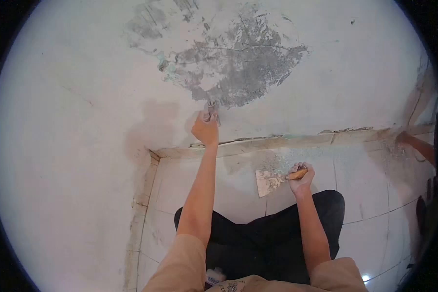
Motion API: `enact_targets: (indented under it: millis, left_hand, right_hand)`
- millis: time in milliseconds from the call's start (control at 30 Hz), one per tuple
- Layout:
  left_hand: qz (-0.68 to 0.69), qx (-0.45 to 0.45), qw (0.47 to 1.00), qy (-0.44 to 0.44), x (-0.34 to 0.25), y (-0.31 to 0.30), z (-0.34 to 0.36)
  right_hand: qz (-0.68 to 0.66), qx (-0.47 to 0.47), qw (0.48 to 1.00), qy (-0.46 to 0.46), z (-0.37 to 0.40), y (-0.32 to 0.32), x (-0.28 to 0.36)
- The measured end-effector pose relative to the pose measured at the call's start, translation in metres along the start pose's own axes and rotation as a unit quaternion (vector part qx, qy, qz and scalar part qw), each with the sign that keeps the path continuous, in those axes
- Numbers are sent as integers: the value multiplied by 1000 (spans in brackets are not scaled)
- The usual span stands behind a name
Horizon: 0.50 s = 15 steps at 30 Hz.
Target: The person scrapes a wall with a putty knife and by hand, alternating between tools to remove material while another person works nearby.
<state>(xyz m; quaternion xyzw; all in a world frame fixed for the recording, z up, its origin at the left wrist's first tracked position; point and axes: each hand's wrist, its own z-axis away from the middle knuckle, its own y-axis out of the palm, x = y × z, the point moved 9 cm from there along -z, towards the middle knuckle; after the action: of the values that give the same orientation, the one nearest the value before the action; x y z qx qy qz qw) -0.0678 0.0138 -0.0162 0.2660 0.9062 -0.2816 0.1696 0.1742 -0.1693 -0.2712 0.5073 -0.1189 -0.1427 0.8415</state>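
My left hand (205,127) is raised against the white wall and grips a small scraper (212,109), whose tip touches the lower edge of a large grey patch of bare plaster (238,63). My right hand (301,176) hovers lower, over the tiled floor, closed around the wooden handle of a wide putty knife (270,182); its metal blade points left and is smeared with filler. My dark trousers (267,238) show below both arms.
A skirting strip (297,141) runs along the foot of the wall, chipped in places. Dust and flakes lie on the floor tiles (360,180). Another person's arm (418,146) reaches in at the right edge.
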Motion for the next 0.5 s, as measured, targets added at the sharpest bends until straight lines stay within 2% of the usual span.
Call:
enact_targets:
  millis: [100, 200, 233, 300, 333, 367, 433, 500]
  left_hand:
    - [99, -68, 993, 12, -13, -19, -24]
    - [196, -111, 974, 25, -66, -56, -70]
    - [193, -107, 975, 22, -63, -48, -74]
    - [23, -105, 994, 26, -63, -33, -76]
    - [7, -180, 976, 123, -79, -34, -58]
    - [9, -179, 976, 124, -76, -26, -42]
    - [-25, -89, 970, 227, -87, -4, -10]
    - [-1, -80, 972, 221, -71, -4, -19]
  right_hand:
    - [-26, -6, 1000, -13, -3, -5, 7]
    - [-27, -2, 1000, -13, -6, -2, 6]
    - [-26, -8, 1000, -12, -5, -3, 5]
    - [-6, -15, 1000, -5, -4, -1, 1]
    - [-7, -17, 1000, -6, -4, -2, 0]
    - [-6, -20, 1000, -4, -6, -2, 0]
    - [-2, -25, 1000, 0, -6, -3, -2]
    - [-6, -44, 999, -14, -4, -5, 3]
